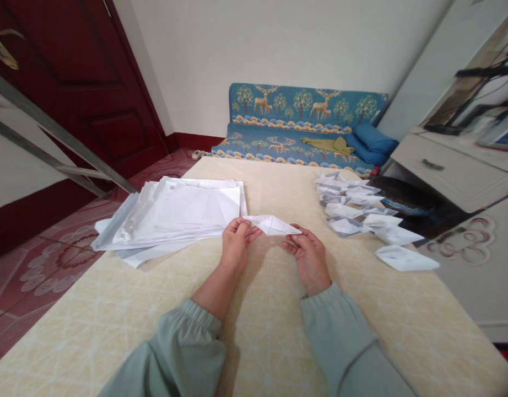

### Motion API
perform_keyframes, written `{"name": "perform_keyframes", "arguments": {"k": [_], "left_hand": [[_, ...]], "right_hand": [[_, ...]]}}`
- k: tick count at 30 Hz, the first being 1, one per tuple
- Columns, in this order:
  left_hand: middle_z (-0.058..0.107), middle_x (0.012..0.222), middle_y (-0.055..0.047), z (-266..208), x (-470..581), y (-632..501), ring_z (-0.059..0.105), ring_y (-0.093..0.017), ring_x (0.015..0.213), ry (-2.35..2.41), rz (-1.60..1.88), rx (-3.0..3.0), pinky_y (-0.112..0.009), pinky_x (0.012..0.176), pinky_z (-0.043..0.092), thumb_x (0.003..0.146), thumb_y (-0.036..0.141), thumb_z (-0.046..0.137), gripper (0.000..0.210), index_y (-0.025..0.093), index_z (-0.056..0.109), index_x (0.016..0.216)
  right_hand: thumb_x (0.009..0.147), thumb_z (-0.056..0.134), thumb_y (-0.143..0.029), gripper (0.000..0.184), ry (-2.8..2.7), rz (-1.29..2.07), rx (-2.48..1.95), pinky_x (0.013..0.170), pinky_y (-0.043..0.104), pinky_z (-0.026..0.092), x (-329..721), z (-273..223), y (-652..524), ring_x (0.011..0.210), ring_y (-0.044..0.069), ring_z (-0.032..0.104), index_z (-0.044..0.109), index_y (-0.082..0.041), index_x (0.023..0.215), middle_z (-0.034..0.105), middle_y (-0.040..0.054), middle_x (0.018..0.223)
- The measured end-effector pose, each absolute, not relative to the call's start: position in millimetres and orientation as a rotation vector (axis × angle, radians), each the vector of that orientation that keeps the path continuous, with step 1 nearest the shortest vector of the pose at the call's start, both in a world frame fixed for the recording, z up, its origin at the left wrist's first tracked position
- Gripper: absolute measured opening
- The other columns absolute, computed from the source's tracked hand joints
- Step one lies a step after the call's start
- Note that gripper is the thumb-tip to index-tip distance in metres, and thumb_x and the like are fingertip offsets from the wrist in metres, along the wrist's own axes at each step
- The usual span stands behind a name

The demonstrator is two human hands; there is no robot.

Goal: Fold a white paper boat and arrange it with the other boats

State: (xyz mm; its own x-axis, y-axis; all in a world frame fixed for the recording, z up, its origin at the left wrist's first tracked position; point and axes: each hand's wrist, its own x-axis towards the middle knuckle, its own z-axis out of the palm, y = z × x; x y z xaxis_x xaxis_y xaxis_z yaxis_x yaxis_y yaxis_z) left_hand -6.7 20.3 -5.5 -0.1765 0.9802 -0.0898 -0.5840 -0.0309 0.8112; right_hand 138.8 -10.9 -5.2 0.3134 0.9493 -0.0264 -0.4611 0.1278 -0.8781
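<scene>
In the head view, a paper boat [274, 225] is held over the table [274, 309], stretched between two hands. Its left tip is pinched by the thumb and fingers of the left hand [237, 240]; its right tip is pinched in the same way by the right hand [311, 256]. Its middle is left uncovered. Sheets [196, 207] are piled to the left; more boats [341, 210] are grouped to the right.

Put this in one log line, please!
left hand: holds folded paper; right hand: holds opposite end; table: paper stack, folded pieces
</scene>
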Motion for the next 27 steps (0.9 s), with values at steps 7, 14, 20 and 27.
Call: {"name": "perform_keyframes", "arguments": {"k": [7, 14, 20, 27], "left_hand": [[0.059, 0.065, 0.005, -5.1, -5.0, 19.4, 0.061, -0.008, 0.059, 0.838, 1.542, 0.584, -0.025, 0.068, 0.055, 0.063, 0.021, 0.065, 0.017, 0.016, 0.051, 0.071], [0.064, 0.074, 0.001, -6.7, -5.4, 19.8, 0.063, -0.008, 0.065, 0.793, 1.486, 0.534, -0.023, 0.071, 0.056, 0.068, 0.02, 0.064, 0.011, 0.014, 0.056, 0.074], [0.065, 0.075, 0.0, -8.6, -5.4, 21.5, 0.064, -0.008, 0.068, 0.77, 1.454, 0.466, -0.02, 0.069, 0.056, 0.07, 0.013, 0.061, 0.003, 0.013, 0.058, 0.071], [0.066, 0.074, -0.002, -8.9, -6.0, 22.5, 0.064, -0.009, 0.069, 0.745, 1.444, 0.414, -0.017, 0.066, 0.055, 0.07, 0.009, 0.061, 0.003, 0.011, 0.059, 0.071]], "right_hand": [[0.057, 0.068, -0.018, 0.016, -0.559, 1.176, -0.926, 0.054, 0.021, 0.054, 138.4, -3.4, -10.2, 0.061, 0.011, 0.06, 0.068, -0.018, 0.073, 0.065, -0.0007, 0.073], [0.056, 0.07, -0.017, 0.023, -0.525, 1.265, -0.858, 0.054, 0.018, 0.053, 140.2, -5.2, -10.4, 0.063, 0.009, 0.058, 0.071, -0.018, 0.079, 0.063, -0.002, 0.068], [0.06, 0.069, -0.017, 0.025, -0.553, 1.325, -0.835, 0.055, 0.017, 0.052, 142.7, -7.7, -9.3, 0.065, 0.009, 0.059, 0.071, -0.019, 0.085, 0.065, -0.0019, 0.072], [0.061, 0.068, -0.017, 0.026, -0.581, 1.344, -0.83, 0.055, 0.018, 0.051, 142.2, -6.2, -10.7, 0.065, 0.01, 0.058, 0.071, -0.02, 0.086, 0.065, -0.0018, 0.072]]}}
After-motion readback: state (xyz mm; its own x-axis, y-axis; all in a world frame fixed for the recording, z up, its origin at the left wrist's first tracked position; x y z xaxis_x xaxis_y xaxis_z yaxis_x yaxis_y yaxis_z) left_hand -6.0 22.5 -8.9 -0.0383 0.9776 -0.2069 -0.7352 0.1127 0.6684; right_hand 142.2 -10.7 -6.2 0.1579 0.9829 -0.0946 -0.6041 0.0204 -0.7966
